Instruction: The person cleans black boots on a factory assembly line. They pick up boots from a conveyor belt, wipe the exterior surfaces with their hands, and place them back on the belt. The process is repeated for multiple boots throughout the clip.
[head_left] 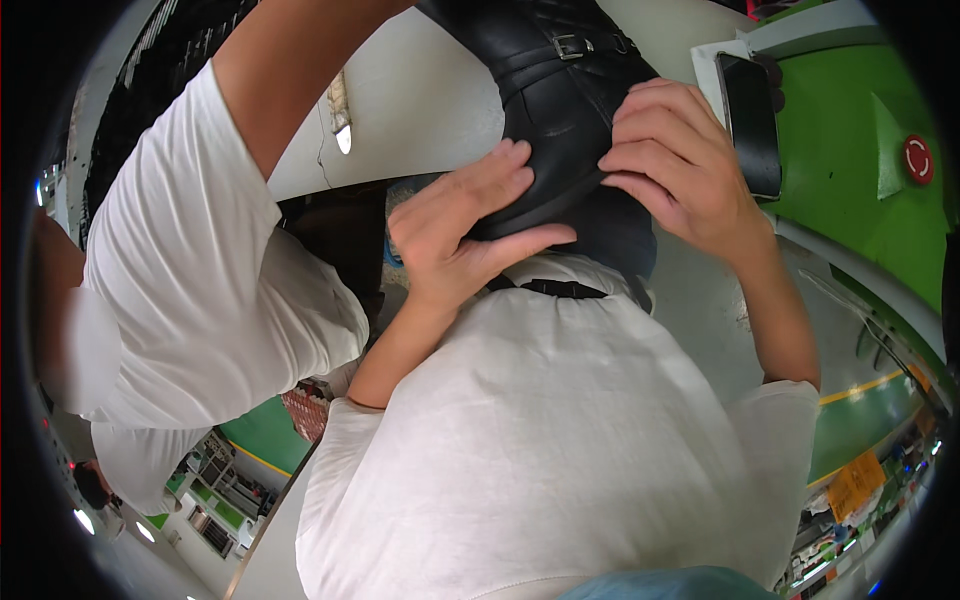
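A black leather ankle boot (555, 140) with a strap and a silver buckle (571, 47) lies at the table's near edge, its toe toward me. My left hand (450, 225) grips the toe, with the fingers on top and the thumb along the sole edge. On the boot's right side, the curled fingers of my right hand (675, 155) press against the leather. The boot's top runs out of view at the upper edge. Left of the boot, a wrapped-handle tool (341, 110) with a pale metal tip rests on the table.
Close on my left, a co-worker in a white shirt (190, 270) reaches a bare arm (290, 70) over the pale table (425, 110). To the right are a dark phone (750, 120) and a green machine panel (840, 130) with a red stop button (917, 159).
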